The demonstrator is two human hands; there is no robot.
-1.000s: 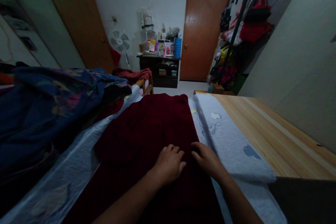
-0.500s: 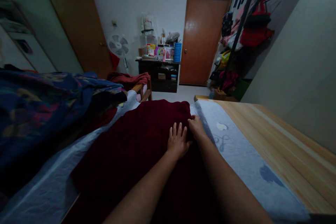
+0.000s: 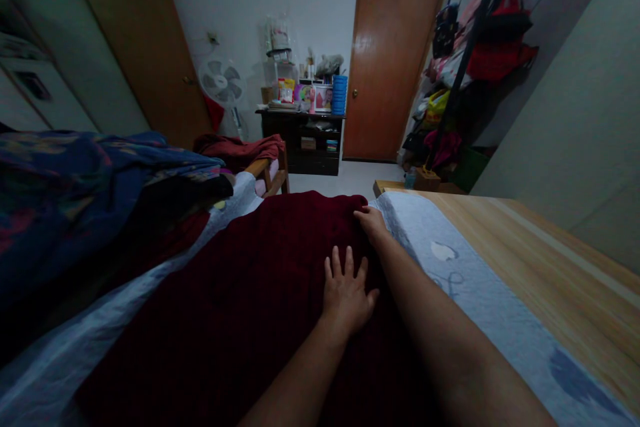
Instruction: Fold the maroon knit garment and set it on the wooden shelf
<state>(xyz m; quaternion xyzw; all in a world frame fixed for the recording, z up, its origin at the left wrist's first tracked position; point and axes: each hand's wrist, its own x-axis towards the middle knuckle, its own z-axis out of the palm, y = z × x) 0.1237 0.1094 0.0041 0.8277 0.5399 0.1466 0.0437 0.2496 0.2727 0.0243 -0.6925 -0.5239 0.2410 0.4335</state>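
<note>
Maroon cloth (image 3: pixel 235 307) has been spread wider — left hand (image 3: pixel 347 293) splayed on it. Its far corner is touched by the right hand (image 3: pixel 372 221), grip unclear.

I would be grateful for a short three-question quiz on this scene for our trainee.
1. True or false: the left hand is spread over the dark red cloth.
2. Which is nearest the right hand: A) the wooden door; B) the dark red cloth; C) the hanging red bag?
3. Fill in: in the view, the white fan stands to the ____ of the dark cabinet.

Key: 1 true; 2 B; 3 left.
</note>
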